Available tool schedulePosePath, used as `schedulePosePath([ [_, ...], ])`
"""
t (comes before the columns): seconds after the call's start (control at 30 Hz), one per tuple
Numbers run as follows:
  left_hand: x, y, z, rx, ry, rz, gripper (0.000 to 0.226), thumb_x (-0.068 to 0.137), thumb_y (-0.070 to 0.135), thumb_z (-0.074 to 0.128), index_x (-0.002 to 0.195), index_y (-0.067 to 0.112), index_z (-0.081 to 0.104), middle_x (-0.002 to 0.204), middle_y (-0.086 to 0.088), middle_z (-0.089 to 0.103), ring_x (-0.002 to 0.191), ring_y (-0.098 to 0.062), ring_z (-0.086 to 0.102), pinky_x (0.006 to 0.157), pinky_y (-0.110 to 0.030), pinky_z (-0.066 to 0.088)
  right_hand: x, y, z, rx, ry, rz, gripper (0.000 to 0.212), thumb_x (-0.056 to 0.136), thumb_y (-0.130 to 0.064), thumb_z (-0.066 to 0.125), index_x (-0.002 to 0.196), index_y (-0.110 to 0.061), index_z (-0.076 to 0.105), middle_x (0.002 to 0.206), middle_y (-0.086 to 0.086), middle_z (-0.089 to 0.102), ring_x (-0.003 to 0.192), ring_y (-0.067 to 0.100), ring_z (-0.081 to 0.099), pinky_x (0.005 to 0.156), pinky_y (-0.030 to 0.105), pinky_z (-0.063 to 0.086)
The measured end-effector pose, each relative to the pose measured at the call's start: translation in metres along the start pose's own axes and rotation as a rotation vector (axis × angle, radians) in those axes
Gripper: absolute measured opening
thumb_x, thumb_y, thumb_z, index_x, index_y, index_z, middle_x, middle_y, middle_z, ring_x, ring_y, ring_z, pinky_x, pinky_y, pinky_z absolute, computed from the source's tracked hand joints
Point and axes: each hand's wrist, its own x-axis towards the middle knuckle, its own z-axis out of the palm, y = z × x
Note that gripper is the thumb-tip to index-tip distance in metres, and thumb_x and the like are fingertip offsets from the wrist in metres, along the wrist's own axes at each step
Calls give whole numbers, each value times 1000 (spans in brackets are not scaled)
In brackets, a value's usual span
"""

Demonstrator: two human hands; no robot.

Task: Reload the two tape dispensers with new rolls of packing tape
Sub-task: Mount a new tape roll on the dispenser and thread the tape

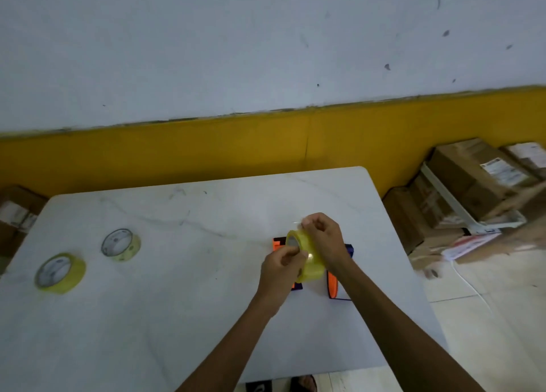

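A yellowish clear tape roll (310, 257) is held above the white table (183, 303) between both hands. My left hand (280, 270) grips its near side. My right hand (323, 238) pinches at the roll's top edge, where a thin clear strip of tape sticks out. Under the hands lie two orange-and-dark-blue tape dispensers, one (278, 243) to the left and one (333, 286) to the right, both mostly hidden. Two more rolls rest on the table's left side: one (60, 272) near the edge and one (121, 245) further in.
Stacked cardboard boxes (472, 185) sit on the floor to the right of the table, along a yellow-and-white wall. Another box (14, 211) stands at the far left. A white cord (469, 285) trails on the floor. A sandalled foot (304, 382) shows below the table's near edge.
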Motion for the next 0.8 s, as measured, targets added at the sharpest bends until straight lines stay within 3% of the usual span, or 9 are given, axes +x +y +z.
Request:
schedulePosePath([
  [0.07,5,2,0,-81,83,-60,18,84,30,61,81,15,71,81,-9,72,74,-24,71,71,-40,62,3,3,-18,85,-8,61,11,89,-9,58,80,-5,64,81,6,68,78,15,64,76,36,56],
  [0.17,20,6,-9,-61,293,-60,15,89,23,58,91,12,67,88,-9,71,75,-21,68,67,-34,57,8,5,-38,394,-80,228,14,91,-6,56,78,-8,60,87,13,65,88,31,62,85,52,56],
  [0.23,33,5,-15,-7,200,-141,23,91,34,59,104,15,64,104,-8,70,90,-22,67,79,-36,56,9,5,-45,568,-155,286,16,93,-5,52,78,-8,56,85,11,63,90,32,61,76,48,58],
  [0.33,38,8,-9,-180,-135,-403,42,94,49,51,110,15,68,103,-11,73,93,-27,70,88,-47,58,12,12,-49,695,-213,304,15,93,-7,52,79,-8,56,87,14,62,100,36,63,79,47,56],
  [0.4,36,9,-2,-314,-209,-447,52,95,55,45,112,13,70,98,-14,73,92,-29,69,84,-49,59,15,16,-49,711,-184,330,9,90,-6,56,82,-8,57,90,17,61,100,37,63,84,49,55],
  [0.47,38,7,3,-382,-184,-428,54,94,56,45,111,11,70,89,-12,69,84,-26,67,79,-46,58,16,19,-47,643,-123,335,10,89,-3,56,81,-8,59,87,15,62,88,32,63,86,47,54],
  [0.63,40,9,12,-320,-86,-359,39,77,42,72,100,11,70,82,-8,60,78,-20,59,69,-34,55,15,32,-48,603,-64,399,12,89,-4,55,82,-12,61,76,8,64,73,25,61,76,39,53],
  [0.7,42,8,13,-315,-53,-340,33,78,37,74,98,11,69,92,-12,65,85,-23,63,74,-38,56,14,37,-50,631,-100,431,6,89,-13,57,88,-15,62,84,8,63,79,24,61,80,40,52],
  [0.8,41,10,16,-204,19,-283,29,81,34,74,99,13,63,106,-11,69,95,-25,67,81,-43,59,11,35,-51,592,-154,454,22,96,-29,50,95,-14,66,95,12,67,88,26,62,88,43,50],
])
